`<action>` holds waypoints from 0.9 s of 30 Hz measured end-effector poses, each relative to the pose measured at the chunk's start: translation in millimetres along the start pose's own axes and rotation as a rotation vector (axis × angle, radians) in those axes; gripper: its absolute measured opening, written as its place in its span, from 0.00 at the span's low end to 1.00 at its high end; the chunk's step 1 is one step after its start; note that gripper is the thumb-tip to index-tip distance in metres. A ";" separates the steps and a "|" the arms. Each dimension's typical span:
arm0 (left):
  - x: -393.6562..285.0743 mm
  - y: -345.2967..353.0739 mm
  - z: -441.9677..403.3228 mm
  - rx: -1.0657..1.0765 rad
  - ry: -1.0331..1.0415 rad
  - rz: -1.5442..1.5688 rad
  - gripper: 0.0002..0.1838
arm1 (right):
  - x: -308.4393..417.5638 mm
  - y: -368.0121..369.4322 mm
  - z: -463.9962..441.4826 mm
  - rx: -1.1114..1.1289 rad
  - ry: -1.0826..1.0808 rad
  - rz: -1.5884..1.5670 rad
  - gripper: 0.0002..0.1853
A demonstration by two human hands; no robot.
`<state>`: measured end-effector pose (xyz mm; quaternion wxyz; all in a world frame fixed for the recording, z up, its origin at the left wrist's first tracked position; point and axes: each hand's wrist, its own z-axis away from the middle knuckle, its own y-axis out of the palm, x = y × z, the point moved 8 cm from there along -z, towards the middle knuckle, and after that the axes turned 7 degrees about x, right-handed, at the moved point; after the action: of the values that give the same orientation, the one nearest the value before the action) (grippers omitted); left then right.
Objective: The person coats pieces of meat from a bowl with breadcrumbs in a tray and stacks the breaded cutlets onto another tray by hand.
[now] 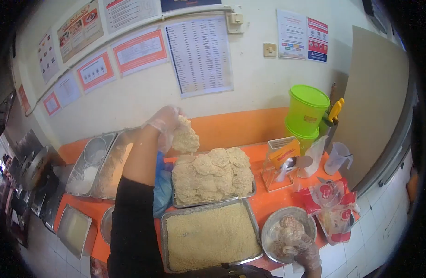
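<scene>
My left hand (169, 123), in a clear plastic glove, is raised near the wall and grips a crumb-coated piece (186, 137). The piece hangs above the back left corner of a tray (255, 189) piled with similar coated pieces (213, 173). In front of that pile lies a wide metal tray of pale crumbs (208, 234). On the right, my right hand (305, 252), also gloved, reaches into a round metal bowl (267, 227) holding wet, pale pinkish pieces (289, 229). Its fingers are partly lost among them, and what they hold is unclear.
Flour trays (90, 171) stand at the left, with a container of pale liquid (75, 231) in front. A blue bag (162, 190) lies beside the pile. Green tubs (309, 104), a wire rack (280, 173), a jug (337, 158) and red-and-clear packets (331, 199) stand right.
</scene>
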<state>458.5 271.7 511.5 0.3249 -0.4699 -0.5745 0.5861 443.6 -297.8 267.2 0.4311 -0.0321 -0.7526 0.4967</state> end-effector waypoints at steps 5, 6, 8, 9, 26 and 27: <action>20.7 52.8 12.1 -0.045 -0.260 1.142 0.13 | 5.1 4.9 2.2 0.041 0.002 0.143 0.17; 15.3 72.3 23.7 -0.004 -0.364 1.457 0.14 | 4.0 4.3 3.7 0.019 0.004 0.105 0.18; -10.9 88.3 15.6 0.051 0.162 -0.238 0.16 | 1.6 2.2 9.1 -0.031 0.012 0.028 0.20; 17.1 126.2 21.6 0.030 0.158 0.550 0.18 | 6.0 0.2 8.9 -0.019 0.031 0.085 0.21; -44.5 199.8 258.4 -0.300 0.362 0.206 0.05 | 14.9 -38.7 -5.6 -0.087 -0.003 0.281 0.12; -21.9 230.0 277.8 -0.238 0.312 0.252 0.06 | 1.7 -40.6 -5.6 -0.068 0.039 0.310 0.10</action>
<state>245.9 119.6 262.0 0.2765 -0.6578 -0.5193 0.4703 461.7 -313.3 300.5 0.3625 -0.1719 -0.7467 0.5306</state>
